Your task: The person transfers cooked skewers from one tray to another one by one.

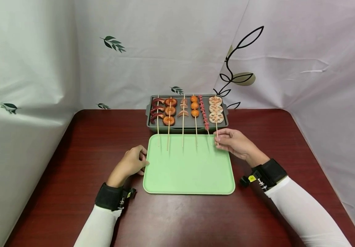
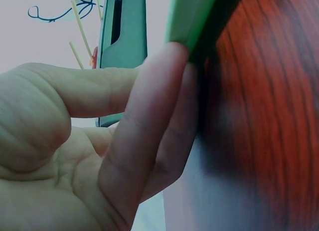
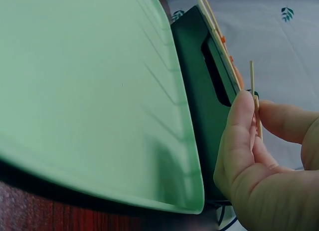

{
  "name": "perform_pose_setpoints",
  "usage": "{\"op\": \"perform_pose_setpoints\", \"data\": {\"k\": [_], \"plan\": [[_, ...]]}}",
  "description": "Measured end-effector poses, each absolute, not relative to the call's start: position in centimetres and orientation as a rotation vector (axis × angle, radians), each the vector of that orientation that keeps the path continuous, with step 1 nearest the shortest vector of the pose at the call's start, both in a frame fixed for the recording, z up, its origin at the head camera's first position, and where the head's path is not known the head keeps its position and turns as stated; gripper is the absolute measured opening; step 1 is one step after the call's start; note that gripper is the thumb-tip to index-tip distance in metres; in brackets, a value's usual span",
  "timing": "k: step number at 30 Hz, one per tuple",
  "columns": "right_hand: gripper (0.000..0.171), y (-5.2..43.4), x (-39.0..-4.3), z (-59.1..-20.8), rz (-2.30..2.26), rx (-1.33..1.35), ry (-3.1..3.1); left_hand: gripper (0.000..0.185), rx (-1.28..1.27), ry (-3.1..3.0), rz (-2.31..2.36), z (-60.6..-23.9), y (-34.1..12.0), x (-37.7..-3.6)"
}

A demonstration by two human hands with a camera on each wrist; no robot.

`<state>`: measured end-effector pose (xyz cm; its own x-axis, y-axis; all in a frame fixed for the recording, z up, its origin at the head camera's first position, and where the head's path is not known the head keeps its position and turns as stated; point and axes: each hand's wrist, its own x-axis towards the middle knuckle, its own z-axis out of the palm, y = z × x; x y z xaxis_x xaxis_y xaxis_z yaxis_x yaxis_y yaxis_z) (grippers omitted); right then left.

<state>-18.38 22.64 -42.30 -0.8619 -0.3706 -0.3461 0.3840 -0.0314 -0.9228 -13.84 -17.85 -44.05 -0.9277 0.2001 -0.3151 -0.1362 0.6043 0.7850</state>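
A light green tray (image 1: 188, 171) lies on the table, and my left hand (image 1: 132, 161) pinches its left rim between thumb and fingers. The left wrist view shows the fingertips (image 2: 174, 56) against the tray's edge. With thumb and fingers, my right hand (image 1: 234, 142) holds the bare stick end of the lotus root skewer (image 1: 216, 118). Its three slices rest over the right end of the dark grill pan (image 1: 177, 124). In the right wrist view a pale stick (image 3: 251, 74) shows between thumb and finger of the right hand (image 3: 249, 156).
Left of the lotus root lie a pink meat skewer (image 1: 204, 113), an orange ball skewer (image 1: 194, 106), a crescent-slice skewer (image 1: 183, 112), a mushroom skewer (image 1: 169, 111) and a tentacle skewer (image 1: 157, 109). Their sticks reach over the tray. A white patterned cloth (image 1: 165, 51) hangs behind.
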Motion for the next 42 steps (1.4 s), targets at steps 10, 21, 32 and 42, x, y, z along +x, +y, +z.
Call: {"op": "perform_pose_setpoints", "data": {"k": [10, 21, 32, 42], "plan": [[0.046, 22.7, -18.5, -42.3, -1.906, 0.034, 1.831, 0.029, 0.040, 2.455, 1.252, -43.8, -17.7, -13.8], [0.041, 23.1, -18.4, -42.6, -1.845, 0.004, 1.910, 0.029, 0.053, 2.455, 1.252, -43.8, -17.6, -13.6], [0.039, 23.3, -17.9, -42.1, -1.736, -0.031, 1.995, 0.030, 0.051, 2.448, 1.248, -43.6, -17.6, -13.7], [0.036, 23.5, -16.9, -41.6, -1.669, -0.092, 2.053, 0.029, 0.031, 2.448, 1.247, -43.7, -17.6, -13.7]]}}
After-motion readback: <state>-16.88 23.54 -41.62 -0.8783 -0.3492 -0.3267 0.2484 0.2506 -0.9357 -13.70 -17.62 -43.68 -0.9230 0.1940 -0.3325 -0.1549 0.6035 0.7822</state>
